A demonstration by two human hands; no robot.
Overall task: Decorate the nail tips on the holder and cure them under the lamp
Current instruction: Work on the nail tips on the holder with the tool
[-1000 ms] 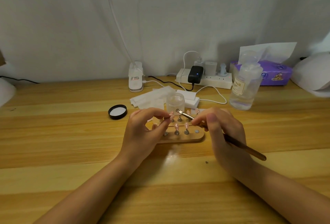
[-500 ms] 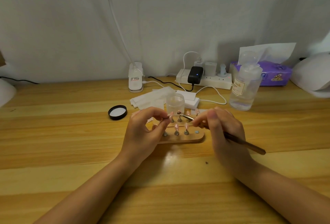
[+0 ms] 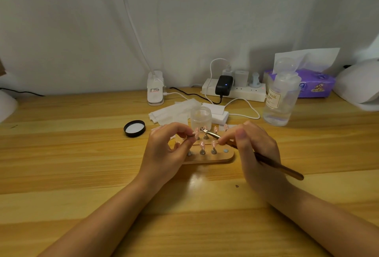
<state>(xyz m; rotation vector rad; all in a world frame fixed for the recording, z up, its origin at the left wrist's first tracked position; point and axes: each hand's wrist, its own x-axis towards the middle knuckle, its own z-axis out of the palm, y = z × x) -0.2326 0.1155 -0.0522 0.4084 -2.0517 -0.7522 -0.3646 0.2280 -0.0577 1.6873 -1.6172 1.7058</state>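
A pink nail tip (image 3: pixel 196 133) is being pinched between the thumb and forefinger of the left hand (image 3: pixel 164 154), the fingers (image 3: pixel 185 133) being closed on it just above the wooden holder (image 3: pixel 220 157). A brush (image 3: pixel 211 133) is being gripped pen-fashion by the right hand (image 3: pixel 258 154), its fingers being clamped on the metal ferrule and its dark handle being left to trail out toward the right edge of the bench (image 3: pixel 61 174). The bristle end is being held just beside the pinched tip; whether the two are touching cannot be told. Compared with the frame one second earlier, the brush handle is being carried slightly lower and flatter, while both hands are being kept in nearly the same place over the holder. The holder is lying near the middle of the bench, with other pink tips being carried upright on its pegs. Behind it an open frosted jar (image 3: pixel 201 116) is standing, with its black lid (image 3: pixel 134 128) lying to the left. A clear bottle (image 3: pixel 280 101) is standing toward the back right, and a white curing lamp (image 3: pixel 361 84) is sitting at the right back corner.
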